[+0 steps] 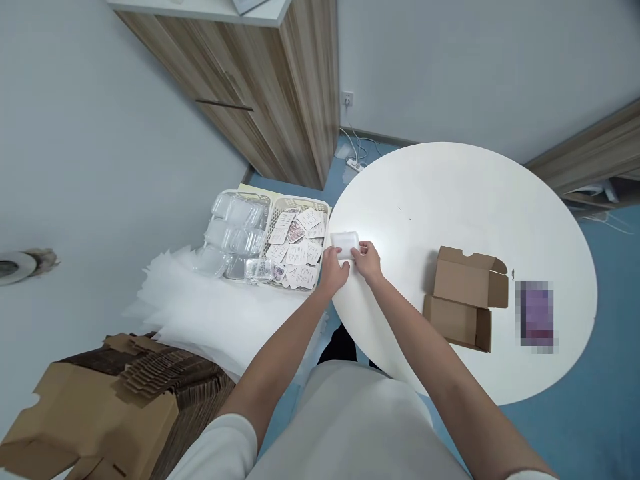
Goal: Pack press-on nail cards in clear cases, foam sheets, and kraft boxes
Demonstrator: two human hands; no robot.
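Note:
A small white wrapped packet [345, 243] is at the left edge of the round white table [465, 193]. Its surface looks smooth and slightly translucent, and its contents cannot be made out. My left hand [334, 272] grips the near left corner of it, fingers bent. On the packet's right side, my right hand [369, 261] pinches the edge between thumb and fingers. An open brown cardboard box [461, 280] lies farther right on the same table, its lid folded back.
Left of the table stand a basket of printed cards [297, 257] and a basket of clear plastic cases [235, 230]. White foam sheets [200, 310] are stacked nearer me, beside flattened cardboard boxes [100, 407]. A pixelated purple item [537, 313] lies at the table's right.

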